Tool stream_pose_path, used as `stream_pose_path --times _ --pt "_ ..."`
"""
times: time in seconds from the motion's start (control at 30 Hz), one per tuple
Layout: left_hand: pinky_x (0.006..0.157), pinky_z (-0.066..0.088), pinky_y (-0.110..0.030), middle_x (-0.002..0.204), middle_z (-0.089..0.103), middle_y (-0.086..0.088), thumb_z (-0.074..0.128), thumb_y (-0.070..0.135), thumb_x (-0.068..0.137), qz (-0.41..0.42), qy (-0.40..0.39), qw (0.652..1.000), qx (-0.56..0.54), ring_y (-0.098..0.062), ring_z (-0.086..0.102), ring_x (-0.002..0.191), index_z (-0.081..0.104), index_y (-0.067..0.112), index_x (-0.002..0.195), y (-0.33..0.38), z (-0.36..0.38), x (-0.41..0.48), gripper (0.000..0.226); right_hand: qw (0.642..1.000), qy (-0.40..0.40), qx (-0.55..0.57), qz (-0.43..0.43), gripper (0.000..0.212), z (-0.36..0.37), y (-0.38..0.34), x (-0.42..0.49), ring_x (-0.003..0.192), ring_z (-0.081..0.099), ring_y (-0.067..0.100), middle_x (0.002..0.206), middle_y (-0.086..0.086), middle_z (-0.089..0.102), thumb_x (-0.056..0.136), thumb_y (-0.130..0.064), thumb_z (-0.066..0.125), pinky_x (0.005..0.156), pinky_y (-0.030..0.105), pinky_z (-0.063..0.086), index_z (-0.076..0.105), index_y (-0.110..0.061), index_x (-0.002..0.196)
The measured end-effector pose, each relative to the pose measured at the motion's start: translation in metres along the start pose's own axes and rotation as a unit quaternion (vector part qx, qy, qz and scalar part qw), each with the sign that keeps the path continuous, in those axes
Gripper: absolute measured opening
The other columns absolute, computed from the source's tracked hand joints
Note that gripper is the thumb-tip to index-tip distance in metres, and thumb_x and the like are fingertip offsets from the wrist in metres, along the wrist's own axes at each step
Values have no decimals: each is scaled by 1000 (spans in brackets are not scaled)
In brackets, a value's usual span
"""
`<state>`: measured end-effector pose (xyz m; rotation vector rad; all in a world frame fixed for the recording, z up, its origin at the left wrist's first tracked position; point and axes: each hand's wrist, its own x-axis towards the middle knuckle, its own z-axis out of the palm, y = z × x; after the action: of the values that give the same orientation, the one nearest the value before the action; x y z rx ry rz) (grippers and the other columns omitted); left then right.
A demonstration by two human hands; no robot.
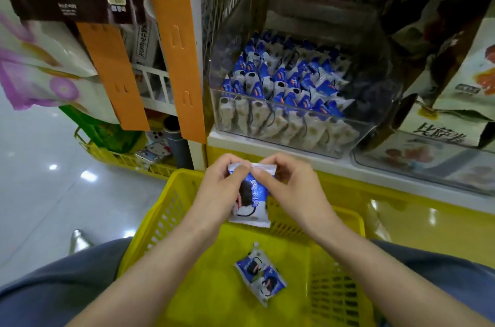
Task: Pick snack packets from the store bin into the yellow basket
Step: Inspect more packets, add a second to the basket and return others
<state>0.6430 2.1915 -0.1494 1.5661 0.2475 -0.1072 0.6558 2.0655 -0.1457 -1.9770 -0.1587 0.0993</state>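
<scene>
**Q:** How are the arms set?

**A:** Both forearms enter from the bottom edge of the frame and converge at its centre. The left hand [225, 179] and right hand [289, 182] meet above the far end of the yellow basket [160, 209]. The backs of both hands face the camera and the wrists are roughly level.

**Q:** What is the state of the hands?

**A:** Both hold one snack packet [250, 201]. The curled fingers and thumb of each hand pinch its top sealed edge, the left hand at the left corner and the right hand at the right corner. The packet hangs upright below the fingers with its printed face toward the camera.

**Q:** Where are the task's things?

**A:**
- The held packet hangs in front of the basket's far wall, clear of the floor.
- Two loose packets [261, 277] lie overlapped on the basket floor, lower centre of the frame.
- The clear bin [294, 136] sits on the shelf [334, 166], centre right, just beyond the basket.
- The stocked packets [289, 80], blue and white, stand on end in rows inside the bin.
</scene>
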Motion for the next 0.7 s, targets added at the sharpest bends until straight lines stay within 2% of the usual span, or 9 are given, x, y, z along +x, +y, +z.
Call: stream_pose_path --times 0.1,0.2,0.23,0.3,0.4,0.47,0.53,0.63,0.7 --pt "46 43 -15 67 59 -4 50 11 92 -55 -10 997 -60 -7 59 58 54 11 76 -4 2 2 17 971 27 -202 -127 6 -2 2 -2 71 50 4 76 -13 59 86 -27 63 62 19 37 64 -23 82" --pt "56 49 -21 77 63 -8 51 17 92 -76 -8 993 -87 -11 63 66 57 11 82 -6 1 2 13 961 25 -223 -160 7 -1 4 -2 73 51 3 79 -13 60 88 -28 60 63 18 37 63 -22 84" --pt "66 53 -27 85 65 -11 54 21 91 -82 -7 994 -78 -15 65 76 58 10 90 -7 0 2 12 970 29 -191 -145 7 0 6 -1 72 54 3 78 -11 62 88 -26 60 63 18 39 63 -23 83" --pt "82 53 -38 100 66 -12 60 30 86 -109 -25 993 -33 -21 66 89 55 11 107 -11 -2 2 29 989 56 -110 -82 9 0 10 2 70 58 5 75 -8 64 89 -23 60 63 17 43 60 -22 80" --pt "65 57 -29 103 67 -11 68 18 81 -103 -40 994 -24 -17 67 79 50 7 113 -13 -4 -3 38 994 84 39 63 15 1 15 8 71 63 14 83 6 66 92 -16 54 65 25 55 55 -18 77" --pt "62 57 -24 104 67 -12 67 11 81 -69 -10 997 -30 -16 66 80 53 6 110 -15 -8 -3 33 975 73 158 140 14 2 16 9 65 64 12 90 16 65 94 -10 50 61 23 57 53 -11 81" --pt "62 56 -21 98 68 -6 66 11 81 -39 17 998 -38 -11 66 79 58 10 104 -17 -13 -2 24 957 34 228 176 7 3 17 4 59 64 8 85 13 64 95 -8 48 57 20 57 51 -7 89" --pt "60 54 -18 80 71 4 61 16 86 2 42 998 -41 -3 66 72 63 16 92 -18 -20 -1 7 960 -58 196 193 4 3 22 -5 57 65 6 76 5 65 94 -8 50 58 21 56 48 -11 95" --pt "60 54 -17 73 72 8 57 16 89 26 37 998 -31 -2 66 68 65 17 87 -20 -23 -1 9 962 -106 156 199 13 3 24 -8 61 63 7 76 4 66 92 -6 53 61 22 55 46 -11 102"
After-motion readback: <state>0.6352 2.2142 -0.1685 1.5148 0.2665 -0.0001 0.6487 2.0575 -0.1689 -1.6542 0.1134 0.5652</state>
